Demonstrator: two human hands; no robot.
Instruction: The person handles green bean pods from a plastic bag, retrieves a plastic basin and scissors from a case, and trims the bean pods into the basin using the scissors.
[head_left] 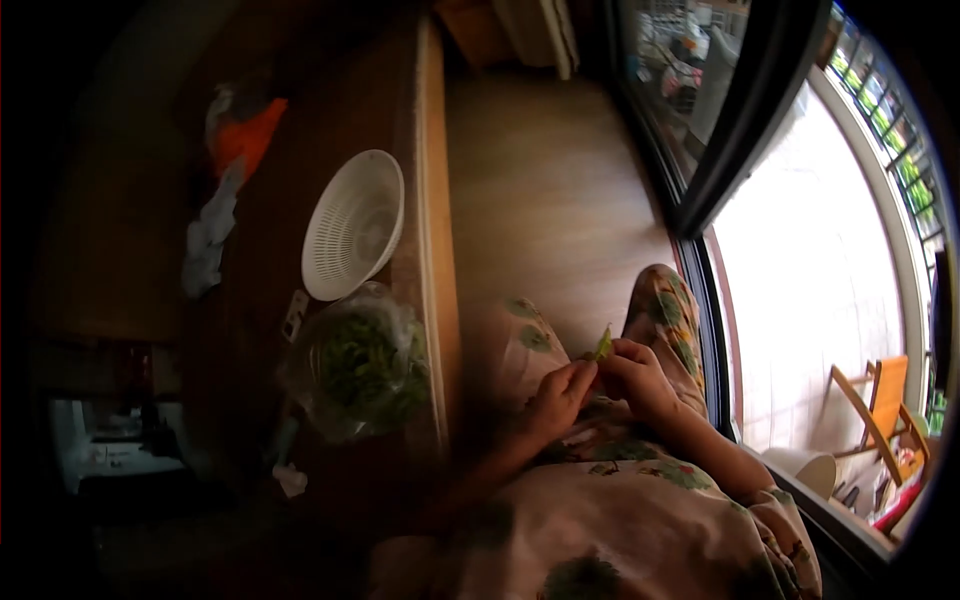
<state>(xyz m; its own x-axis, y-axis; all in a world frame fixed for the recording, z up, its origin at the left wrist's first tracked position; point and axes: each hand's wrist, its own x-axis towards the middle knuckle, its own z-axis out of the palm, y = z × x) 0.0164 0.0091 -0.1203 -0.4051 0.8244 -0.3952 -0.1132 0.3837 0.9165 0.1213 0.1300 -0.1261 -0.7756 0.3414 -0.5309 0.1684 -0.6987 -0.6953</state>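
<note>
Beside the wooden table (432, 220), both hands (560, 396) (642, 374) pinch a green pod (604, 342).

Our two bare hands meet above our lap, fingertips close together.
We hold our left hand (561, 398) with its fingers bent and gathered to a pinch, beside our right hand (637, 376), whose fingers curl inward in a pinch too. Our left forearm (487, 474) slants in from the lower left, dim and blurred toward the elbow; our right forearm (715, 443) angles in from the lower right, brighter and clearer.
</note>
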